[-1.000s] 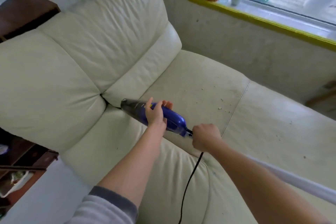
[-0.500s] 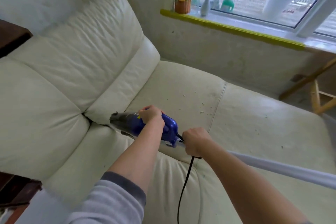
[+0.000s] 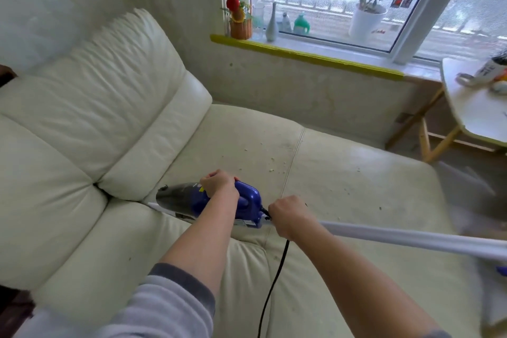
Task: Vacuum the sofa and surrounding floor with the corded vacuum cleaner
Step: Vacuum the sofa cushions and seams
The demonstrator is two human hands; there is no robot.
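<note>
**Handheld vacuum worked along the sofa crease**

While the left hand [image 3: 219,185] curled over the top of the blue handheld vacuum cleaner [image 3: 214,202], its grip closed on the body, the right hand [image 3: 288,217] was fisted at the rear end, where the black cord [image 3: 274,277] left the machine and a white tube [image 3: 397,239] ran off to the right. The vacuum lay low on the cream leather sofa [image 3: 96,228], its dark nozzle aimed at the crease under the back cushion.

The step would likely go best with the nozzle kept flat to the leather and drawn slowly, the cord held clear of the path. Crumbs [image 3: 271,160] lay scattered on the seat beyond the hands, near the seam, not yet collected. A white counter [image 3: 472,112] on wooden legs stood at right beside the sofa; it could crowd floor work there. A flower basket [image 3: 240,23] and white vase [image 3: 271,25] stood on the windowsill.
</note>
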